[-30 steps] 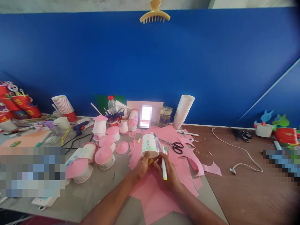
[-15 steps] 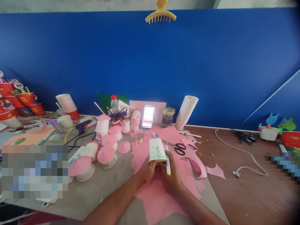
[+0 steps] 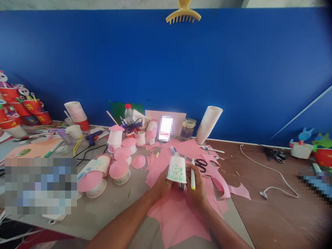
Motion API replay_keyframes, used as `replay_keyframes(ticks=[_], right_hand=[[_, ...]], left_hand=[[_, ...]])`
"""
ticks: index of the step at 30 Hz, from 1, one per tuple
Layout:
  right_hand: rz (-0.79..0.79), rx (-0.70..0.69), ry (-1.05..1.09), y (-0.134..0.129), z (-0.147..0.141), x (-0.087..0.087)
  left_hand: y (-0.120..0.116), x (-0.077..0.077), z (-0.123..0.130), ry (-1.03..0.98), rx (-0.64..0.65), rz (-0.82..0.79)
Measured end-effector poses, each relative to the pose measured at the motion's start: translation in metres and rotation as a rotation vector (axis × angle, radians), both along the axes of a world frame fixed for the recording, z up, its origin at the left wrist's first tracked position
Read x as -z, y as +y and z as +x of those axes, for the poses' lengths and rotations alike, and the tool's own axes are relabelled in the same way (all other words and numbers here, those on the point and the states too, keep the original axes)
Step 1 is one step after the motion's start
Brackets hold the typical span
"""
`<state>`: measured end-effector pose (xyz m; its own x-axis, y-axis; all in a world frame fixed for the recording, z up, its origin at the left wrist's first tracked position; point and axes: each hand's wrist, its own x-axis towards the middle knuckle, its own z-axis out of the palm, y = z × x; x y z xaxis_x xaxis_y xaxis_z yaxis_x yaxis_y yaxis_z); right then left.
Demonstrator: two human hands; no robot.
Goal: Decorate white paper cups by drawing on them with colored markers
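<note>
A white paper cup (image 3: 177, 165), rim downward, bears a drawn duck with green grass below it. My left hand (image 3: 164, 182) grips it low on its left side, the fingers partly hidden behind the cup. Just right of the cup, my right hand (image 3: 198, 185) is closed around a marker (image 3: 193, 178) with a yellow end pointing down, apart from the cup. Black-handled scissors (image 3: 201, 165) lie on pink paper (image 3: 181, 221) beyond my right hand. A blue-and-white marker (image 3: 173, 150) lies behind the cup.
Paper cups with pink cone tops (image 3: 119, 168) stand to the left. A glue gun (image 3: 92, 137) and its cord lie farther left. A stack of white cups (image 3: 209, 125) and a glass jar (image 3: 187, 129) stand behind. A white cable (image 3: 275, 185) runs across the brown tabletop.
The cup has turned, so the duck now faces me more fully. My right hand has moved right, away from the cup, with the marker. The view has shifted slightly.
</note>
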<state>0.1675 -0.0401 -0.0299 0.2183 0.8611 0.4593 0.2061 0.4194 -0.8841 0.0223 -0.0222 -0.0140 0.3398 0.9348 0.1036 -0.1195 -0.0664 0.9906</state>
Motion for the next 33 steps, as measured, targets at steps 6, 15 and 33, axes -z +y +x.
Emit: replay_keyframes(ticks=[6,15,33], right_hand=[[0.027,-0.005,-0.012,-0.003,-0.003,-0.01],[0.06,0.006,-0.089,-0.004,-0.001,-0.01],[0.096,-0.11,-0.141,-0.013,0.01,-0.005]], left_hand=[[0.002,0.003,0.0,0.002,0.072,-0.011],[0.002,0.001,-0.001,-0.002,-0.005,-0.111],[0.018,0.001,-0.012,-0.077,-0.2,-0.252]])
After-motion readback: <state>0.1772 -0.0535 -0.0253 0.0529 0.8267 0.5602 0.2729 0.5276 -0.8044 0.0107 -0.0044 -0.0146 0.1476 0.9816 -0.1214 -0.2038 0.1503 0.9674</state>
